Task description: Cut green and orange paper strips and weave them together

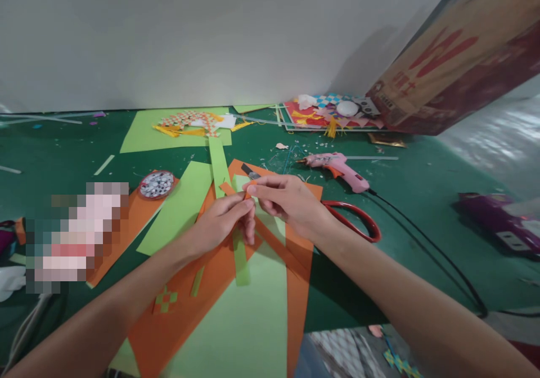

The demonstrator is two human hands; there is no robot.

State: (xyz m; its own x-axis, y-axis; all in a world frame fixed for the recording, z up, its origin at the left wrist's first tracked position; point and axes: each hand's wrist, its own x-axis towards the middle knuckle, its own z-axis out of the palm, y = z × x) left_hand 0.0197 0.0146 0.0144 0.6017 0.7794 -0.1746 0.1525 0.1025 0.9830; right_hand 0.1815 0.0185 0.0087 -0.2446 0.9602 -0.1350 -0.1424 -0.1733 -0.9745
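Note:
My left hand (pixel 225 217) is closed, pinching an orange paper strip (pixel 228 189) whose end sticks out above the fingers. The fingertips of my right hand (pixel 289 198) meet it and grip the same strip. Part of the strip is hidden by my fingers. Under my hands lie light green sheets (pixel 248 333) and orange sheets (pixel 298 310). A narrow green strip (pixel 241 262) shows below my left hand. By my right wrist is a red-handled pair of scissors (pixel 373 233), partly covered. A small green and orange woven piece (pixel 166 299) rests on the orange paper.
A pink glue gun (pixel 346 170) with a black cord lies at right, near a purple device (pixel 500 220). A round dish of googly eyes (pixel 156 185) sits at left. Behind are a woven paper craft (pixel 189 120), coloured papers (pixel 295 113) and a large brown bag (pixel 447 57).

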